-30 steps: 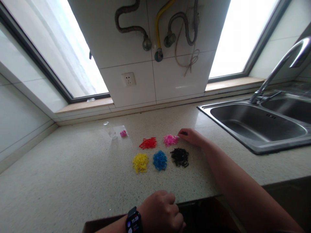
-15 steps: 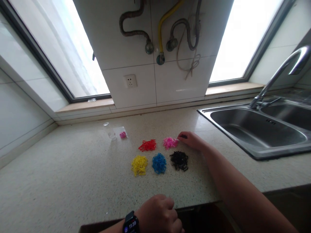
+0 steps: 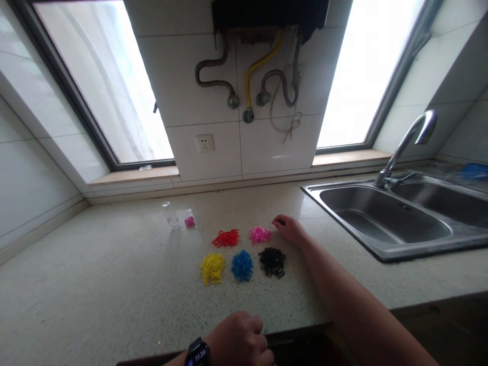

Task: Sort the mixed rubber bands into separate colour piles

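My right hand is at the right side of a pile of pink rubber bands, its fingertips just off the pile. Its fingers are curled together, and whatever may be between them is too small to make out. At the counter's front edge, my left hand rests in a loose fist, wearing a black watch on its wrist. Between the hands lie piles of black rubber bands, blue rubber bands and yellow rubber bands. Red rubber bands form another heap left of the pink one.
A clear plastic cup or tube stands or lies at the back left, beside a small clear bag with something pink in it. The steel sink with its tap is at the right. Hoses hang on the tiled wall.
The view has tilted up and shifted slightly, showing more wall. My right hand has drawn a little up and away from the pink pile. My left hand stays in a fist.
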`<action>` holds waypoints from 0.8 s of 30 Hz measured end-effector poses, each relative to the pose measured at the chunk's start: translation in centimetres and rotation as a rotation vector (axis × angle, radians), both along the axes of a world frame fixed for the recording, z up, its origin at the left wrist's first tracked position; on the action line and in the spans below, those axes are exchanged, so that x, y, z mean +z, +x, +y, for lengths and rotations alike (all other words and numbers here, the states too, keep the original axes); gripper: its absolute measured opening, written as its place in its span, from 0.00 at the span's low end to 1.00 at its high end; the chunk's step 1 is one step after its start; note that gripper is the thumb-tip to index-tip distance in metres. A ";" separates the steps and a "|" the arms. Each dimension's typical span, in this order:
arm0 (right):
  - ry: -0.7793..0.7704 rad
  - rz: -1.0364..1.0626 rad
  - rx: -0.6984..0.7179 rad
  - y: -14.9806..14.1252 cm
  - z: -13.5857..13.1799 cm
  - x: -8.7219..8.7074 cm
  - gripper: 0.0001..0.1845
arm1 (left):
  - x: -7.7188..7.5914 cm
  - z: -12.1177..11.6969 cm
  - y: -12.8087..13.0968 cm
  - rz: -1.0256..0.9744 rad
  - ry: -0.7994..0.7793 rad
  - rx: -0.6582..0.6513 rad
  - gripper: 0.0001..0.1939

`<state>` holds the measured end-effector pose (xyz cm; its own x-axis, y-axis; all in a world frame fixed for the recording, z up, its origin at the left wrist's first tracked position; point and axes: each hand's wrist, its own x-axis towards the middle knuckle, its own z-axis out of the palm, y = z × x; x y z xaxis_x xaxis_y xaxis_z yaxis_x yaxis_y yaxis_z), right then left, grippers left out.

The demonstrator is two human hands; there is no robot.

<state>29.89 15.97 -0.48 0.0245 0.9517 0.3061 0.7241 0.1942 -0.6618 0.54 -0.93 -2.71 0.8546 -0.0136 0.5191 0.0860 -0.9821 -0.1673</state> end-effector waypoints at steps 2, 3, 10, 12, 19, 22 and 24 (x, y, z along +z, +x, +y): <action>0.025 -0.022 -0.034 0.0 -0.4 -0.1 0.15 | -0.4 0.0 0.2 -0.007 0.022 0.019 0.22; 0.036 -0.024 -0.045 0.0 -0.5 -0.2 0.14 | -0.6 -0.1 0.2 -0.001 0.036 0.029 0.22; 0.086 0.041 -0.106 0.4 -1.8 -0.7 0.17 | -0.7 -0.4 0.6 -0.046 0.101 0.069 0.22; 0.082 0.038 -0.087 0.2 -2.5 -0.8 0.16 | -0.7 -0.4 0.6 -0.071 0.116 0.075 0.21; 0.127 0.129 -0.058 -1.0 -8.2 0.5 0.17 | -2.7 -0.3 0.3 -0.079 -0.062 0.194 0.17; 0.176 0.223 -0.057 -1.5 -12.7 1.2 0.18 | -3.9 -1.7 -0.2 -0.053 -0.153 0.292 0.11; 0.194 0.224 -0.043 -1.7 -16.1 0.9 0.17 | -4.2 -3.4 -0.8 -0.017 -0.210 0.346 0.11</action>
<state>28.21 -0.16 0.40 0.1515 0.8724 0.4647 0.5744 0.3049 -0.7597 -0.31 -4.30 -6.87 0.7817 0.3811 0.4937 0.4181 -0.9076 0.0386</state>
